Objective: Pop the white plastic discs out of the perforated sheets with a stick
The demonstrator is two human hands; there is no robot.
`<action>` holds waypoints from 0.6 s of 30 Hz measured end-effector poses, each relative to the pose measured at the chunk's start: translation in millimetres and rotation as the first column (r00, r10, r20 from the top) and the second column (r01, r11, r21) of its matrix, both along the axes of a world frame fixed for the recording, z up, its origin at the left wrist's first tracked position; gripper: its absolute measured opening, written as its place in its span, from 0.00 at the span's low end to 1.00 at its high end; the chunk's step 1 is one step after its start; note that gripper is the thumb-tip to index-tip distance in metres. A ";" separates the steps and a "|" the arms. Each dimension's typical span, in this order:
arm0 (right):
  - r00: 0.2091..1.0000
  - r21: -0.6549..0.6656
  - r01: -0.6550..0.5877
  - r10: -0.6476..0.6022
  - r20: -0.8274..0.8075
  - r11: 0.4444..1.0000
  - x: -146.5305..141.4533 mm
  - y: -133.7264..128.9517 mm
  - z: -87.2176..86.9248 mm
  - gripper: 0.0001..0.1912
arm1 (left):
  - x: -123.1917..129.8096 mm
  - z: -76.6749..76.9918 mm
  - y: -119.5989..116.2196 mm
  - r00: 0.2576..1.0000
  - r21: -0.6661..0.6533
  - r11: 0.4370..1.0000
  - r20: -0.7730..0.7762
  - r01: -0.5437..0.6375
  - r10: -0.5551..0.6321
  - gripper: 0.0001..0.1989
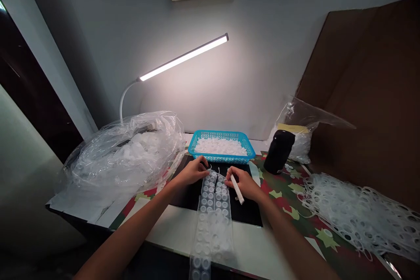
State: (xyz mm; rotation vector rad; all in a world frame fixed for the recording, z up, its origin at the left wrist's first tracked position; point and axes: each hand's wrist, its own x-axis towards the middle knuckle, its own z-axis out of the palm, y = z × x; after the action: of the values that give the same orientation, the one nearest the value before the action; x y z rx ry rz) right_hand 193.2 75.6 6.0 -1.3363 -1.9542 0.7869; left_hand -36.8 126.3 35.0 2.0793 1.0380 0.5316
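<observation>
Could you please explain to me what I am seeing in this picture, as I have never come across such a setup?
There is no machine here: a person works with two bare hands, and the one picture comes from a camera on their head, looking forward and down.

The left hand is at the top edge of a clear strip with rows of round white pieces. The right hand holds a white stick beside it.

Behind the strip is a blue basket of small white pieces. A large clear bag lies to the left; a black container and a heap of whitish rings are to the right.
</observation>
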 end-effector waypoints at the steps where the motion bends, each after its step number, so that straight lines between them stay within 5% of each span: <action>1: 1.000 0.011 0.018 -0.018 0.001 1.000 -1.1 0.9 -1.5 0.13 | -0.4 0.1 -0.1 1.000 0.023 1.000 -0.007 -0.012 0.012 0.16; 9: 0.981 0.163 0.170 -0.152 -0.117 0.972 -6.5 -2.1 4.9 0.16 | 5.7 8.5 -38.5 0.993 0.312 0.948 -0.082 -0.060 0.089 0.15; 14: 0.986 0.131 0.096 -0.076 -0.151 0.987 -11.7 -5.4 7.0 0.18 | 5.3 4.2 -80.9 0.973 0.252 0.963 -0.225 0.099 -0.042 0.14; 18: 0.987 0.086 -0.009 0.023 -0.160 0.996 -16.1 -7.8 4.5 0.18 | 3.1 1.2 -93.5 0.967 0.170 0.974 -0.233 0.147 -0.105 0.14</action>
State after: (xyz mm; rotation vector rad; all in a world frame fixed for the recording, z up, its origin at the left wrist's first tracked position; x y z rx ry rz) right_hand 177.1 67.8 10.6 -1.1714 -1.8523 0.7850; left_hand -33.8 32.8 36.2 2.3965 1.0027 0.3464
